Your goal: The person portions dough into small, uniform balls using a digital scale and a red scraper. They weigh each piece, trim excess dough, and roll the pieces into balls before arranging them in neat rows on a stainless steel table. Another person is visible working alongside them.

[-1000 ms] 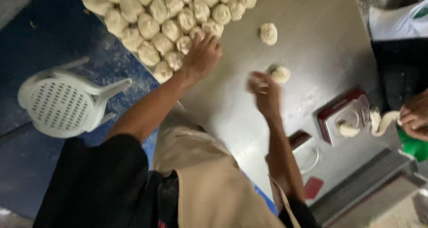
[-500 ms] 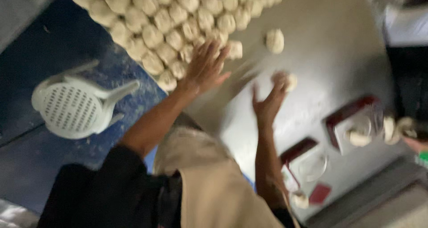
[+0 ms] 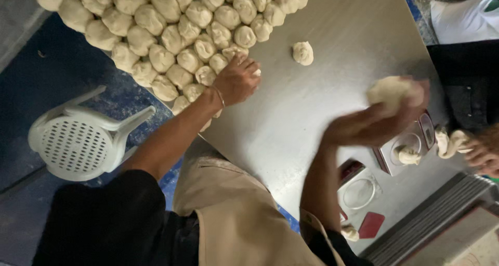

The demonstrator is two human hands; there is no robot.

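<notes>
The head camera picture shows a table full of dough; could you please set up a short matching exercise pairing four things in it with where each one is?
Things:
1. left hand
2. right hand
3. single dough ball
4. white plastic chair

Places:
A. on the blue floor beside the metal table
B. alone on the bare tabletop, apart from the rows
C. resting at the edge of the packed rows of dough balls
D. raised above the table, holding a lump of dough

Pairs: 1-C, 2-D, 3-B, 4-A

Soft, even overhead light; dull sheen on steel table (image 3: pixel 332 89); motion blur smears right hand (image 3: pixel 377 123).
</notes>
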